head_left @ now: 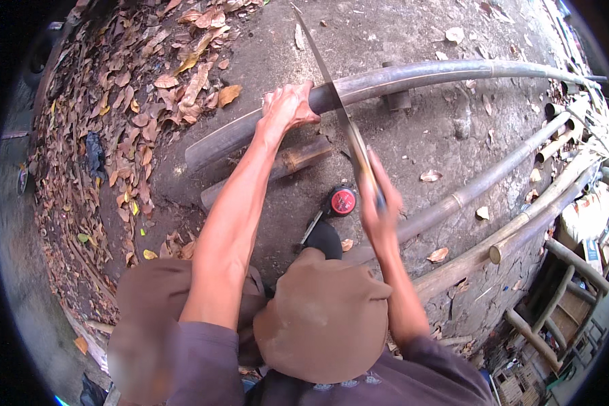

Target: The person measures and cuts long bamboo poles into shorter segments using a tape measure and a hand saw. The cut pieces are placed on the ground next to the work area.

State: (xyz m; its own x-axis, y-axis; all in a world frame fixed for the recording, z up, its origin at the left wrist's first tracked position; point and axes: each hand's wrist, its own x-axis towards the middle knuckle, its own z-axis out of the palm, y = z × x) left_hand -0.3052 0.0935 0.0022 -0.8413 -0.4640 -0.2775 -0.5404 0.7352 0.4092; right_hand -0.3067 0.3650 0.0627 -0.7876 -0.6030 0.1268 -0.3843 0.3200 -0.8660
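A long dark bamboo pole [446,70] lies across the ground in front of me. My left hand [289,108] is closed over it from above, a little in from its left end. Just right of that hand, a handsaw [333,84] crosses the pole, its blade pointing away from me. My right hand [381,206] grips the saw's handle and is blurred by motion. Whether the teeth have cut into the bamboo I cannot tell. Below the pole are a short bamboo piece [304,155], partly behind my left forearm, and a black and red tape measure [342,201].
A short block [398,100] sits under the pole. More bamboo poles [470,196] run along the right, and a bamboo frame [561,304] stands at the lower right. Dry leaves [135,115] cover the ground at the left. My knees are at the bottom.
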